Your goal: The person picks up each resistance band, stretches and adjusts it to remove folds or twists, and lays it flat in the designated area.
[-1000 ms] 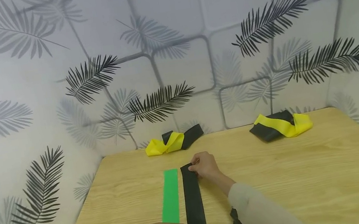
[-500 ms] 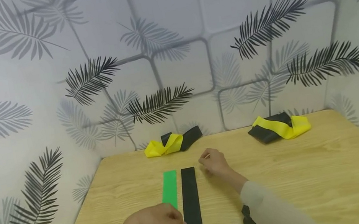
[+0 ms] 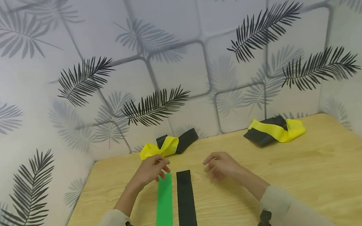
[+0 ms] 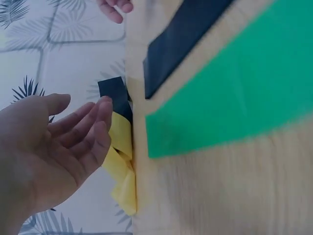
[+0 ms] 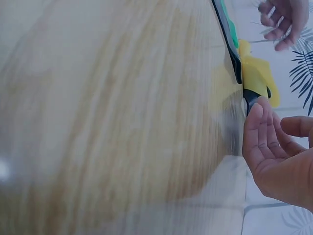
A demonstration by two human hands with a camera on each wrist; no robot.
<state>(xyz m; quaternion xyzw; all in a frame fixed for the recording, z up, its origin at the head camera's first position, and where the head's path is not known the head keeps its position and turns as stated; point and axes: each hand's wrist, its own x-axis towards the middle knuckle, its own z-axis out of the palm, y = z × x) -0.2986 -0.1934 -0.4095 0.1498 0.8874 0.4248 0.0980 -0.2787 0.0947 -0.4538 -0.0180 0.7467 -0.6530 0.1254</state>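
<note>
A flat green strip [image 3: 165,217] lies lengthwise on the table, and a flat black strip [image 3: 186,210] lies beside it on the right, a narrow gap between them. Small pale dots mark the black strip's near end. My left hand [image 3: 150,171] hovers around the far end of the green strip; in the left wrist view that hand [image 4: 73,142] is empty, its fingers loosely bent. To the right of the black strip's far end is my right hand [image 3: 222,164], a little blurred. The right wrist view shows this hand [image 5: 274,152] relaxed and holding nothing.
At the table's back edge, a crumpled yellow-and-black band [image 3: 168,145] lies behind my left hand. Another yellow-and-black band [image 3: 275,131] rests further right. The wooden table [image 3: 317,178] meets a leaf-patterned wall [image 3: 181,70] at the back.
My right hand has let go of the black strip's far end and drawn slightly right. My left hand has moved from the strips' near part to the green strip's far end.
</note>
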